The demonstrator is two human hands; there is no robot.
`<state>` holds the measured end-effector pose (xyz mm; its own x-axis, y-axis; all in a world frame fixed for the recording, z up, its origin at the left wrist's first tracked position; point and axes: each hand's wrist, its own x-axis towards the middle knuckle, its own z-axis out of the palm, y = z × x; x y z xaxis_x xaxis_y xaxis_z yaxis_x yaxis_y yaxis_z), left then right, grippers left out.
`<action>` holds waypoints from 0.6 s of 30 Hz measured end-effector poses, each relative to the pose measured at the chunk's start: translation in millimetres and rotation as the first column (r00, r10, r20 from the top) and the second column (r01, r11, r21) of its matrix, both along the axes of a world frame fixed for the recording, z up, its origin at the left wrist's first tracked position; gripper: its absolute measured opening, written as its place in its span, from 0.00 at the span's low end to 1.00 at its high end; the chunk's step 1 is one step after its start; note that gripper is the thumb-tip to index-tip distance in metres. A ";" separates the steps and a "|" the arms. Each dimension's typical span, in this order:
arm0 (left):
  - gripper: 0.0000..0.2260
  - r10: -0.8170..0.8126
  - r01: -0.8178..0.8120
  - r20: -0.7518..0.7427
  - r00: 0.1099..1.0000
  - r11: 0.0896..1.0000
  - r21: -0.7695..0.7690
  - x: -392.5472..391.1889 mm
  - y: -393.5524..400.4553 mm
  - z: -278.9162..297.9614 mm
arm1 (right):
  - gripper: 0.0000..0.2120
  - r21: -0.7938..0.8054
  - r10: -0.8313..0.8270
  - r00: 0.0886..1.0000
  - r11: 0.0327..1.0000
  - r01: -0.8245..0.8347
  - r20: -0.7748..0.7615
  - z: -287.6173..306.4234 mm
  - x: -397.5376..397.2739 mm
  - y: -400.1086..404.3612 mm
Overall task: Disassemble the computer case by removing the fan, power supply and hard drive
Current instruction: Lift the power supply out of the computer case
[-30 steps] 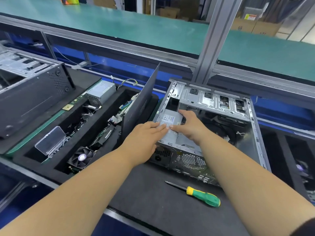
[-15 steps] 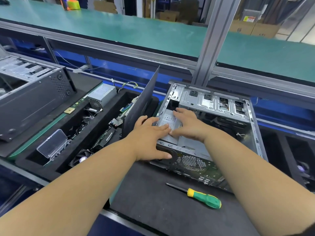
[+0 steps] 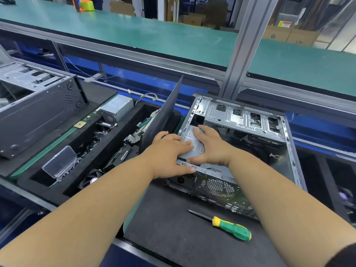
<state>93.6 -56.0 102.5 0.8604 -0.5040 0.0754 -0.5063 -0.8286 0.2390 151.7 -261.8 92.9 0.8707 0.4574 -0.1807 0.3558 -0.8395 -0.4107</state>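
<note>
Head view, looking down along two bare forearms that reach forward over a dark work mat (image 3: 173, 228) to an open computer case (image 3: 250, 151) lying on its side at the mat's far right. Both hands lie on the silver power supply (image 3: 190, 138), which sits inside the case at its near left corner. The left hand (image 3: 169, 153) rests palm down with fingers stretched flat across the supply's labelled top, while its thumb (image 3: 187, 169) hooks down over the case's near metal edge. The right hand (image 3: 210, 147) lies beside it, fingers straight and slightly spread, pressing flat on the supply's top; its thumb side touches the fingertips of the left hand. Neither hand is curled around anything.

Behind the hands, a silver drive cage (image 3: 242, 118) spans the case's far side. A screwdriver with a green and yellow handle (image 3: 231, 226) lies on the mat near its front edge, apart from the case. A dark side panel (image 3: 163, 112) stands tilted just left of the case. Left of that, a black foam tray (image 3: 92, 151) holds loose parts: another power supply (image 3: 117, 107) at its far end, a clear plastic box (image 3: 59, 162), a black fan (image 3: 92, 179) at its near end and circuit boards. A second dark case (image 3: 38, 112) lies at the far left.
</note>
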 end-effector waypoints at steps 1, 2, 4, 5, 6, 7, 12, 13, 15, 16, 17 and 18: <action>0.34 0.003 -0.002 0.012 1.000 1.000 -0.019 -0.5 -0.3 -0.7 | 0.57 0.017 -0.003 1.000 1.000 0.003 0.018 -0.6 0.1 -0.3; 0.34 0.006 -0.005 0.027 1.000 0.999 -0.032 -1.4 -0.8 -1.9 | 0.57 0.030 -0.006 0.999 1.000 0.005 0.033 -1.3 0.2 -0.2; 0.36 0.024 -0.022 0.051 0.998 0.999 -0.042 -2.8 -1.3 -4.4 | 0.57 0.054 -0.013 0.998 0.998 0.010 0.054 -2.3 0.6 -0.3; 0.37 0.034 -0.032 0.053 0.998 0.999 -0.040 -2.9 -1.0 -5.4 | 0.57 0.064 -0.015 0.998 0.998 0.011 0.065 -2.5 0.9 -0.9; 0.39 0.035 -0.034 0.049 0.998 0.999 -0.029 -2.9 -0.6 -6.0 | 0.56 0.067 -0.014 0.997 0.998 0.009 0.079 -2.7 1.1 -1.8; 0.40 0.027 -0.027 0.043 0.999 1.000 -0.011 -2.4 -0.2 -6.4 | 0.56 0.063 -0.011 0.996 0.998 0.005 0.093 -3.2 1.1 -2.6; 0.42 -0.010 0.009 0.010 1.000 0.997 0.074 2.5 -0.3 -5.2 | 0.57 0.014 0.014 0.999 1.000 -0.014 0.030 0.7 3.5 -0.3; 0.41 -0.010 0.009 0.010 1.000 0.996 0.086 3.2 -1.2 -4.2 | 0.57 -0.003 0.026 1.000 1.000 -0.026 -0.005 2.2 3.9 0.2; 0.40 -0.005 0.006 -0.012 1.000 0.997 0.079 4.3 -2.8 -1.2 | 0.55 0.032 0.026 0.995 0.999 -0.023 -0.092 4.2 3.8 -2.0; 0.39 0.004 -0.002 -0.039 0.999 0.999 0.049 4.8 -3.1 1.3 | 0.53 0.116 0.001 0.990 0.993 0.016 -0.144 4.6 2.9 -4.6; 0.37 0.015 -0.014 -0.063 0.998 1.000 0.015 5.7 -3.3 4.1 | 0.50 0.229 -0.040 0.980 0.970 0.085 -0.194 4.6 1.3 -7.3; 0.34 0.027 -0.028 -0.075 0.997 1.000 -0.009 7.3 -3.2 7.4 | 0.46 0.334 -0.086 0.966 0.928 0.166 -0.243 2.9 -0.1 -10.4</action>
